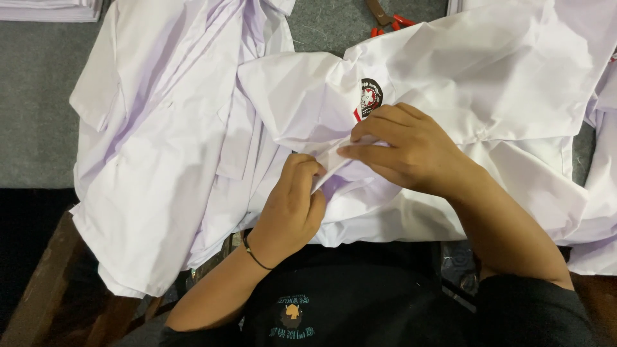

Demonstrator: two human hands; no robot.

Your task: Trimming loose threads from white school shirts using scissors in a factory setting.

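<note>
A white shirt (475, 71) with a round dark-and-red badge (370, 97) lies spread on the grey table. My left hand (292, 204), a thin black band on its wrist, pinches a fold of the shirt's fabric near the middle. My right hand (405, 149) lies just right of it, fingers curled over the same fold, right below the badge. The two hands almost touch at the fingertips. More white garments (160, 148) lie bunched to the left of my hands.
A tool with red handles (389, 20) lies at the back of the grey table surface (35, 109). Folded white cloth (51, 9) is stacked at the far left corner. More white fabric (601, 186) hangs at the right edge. A wooden table edge (45, 270) runs at lower left.
</note>
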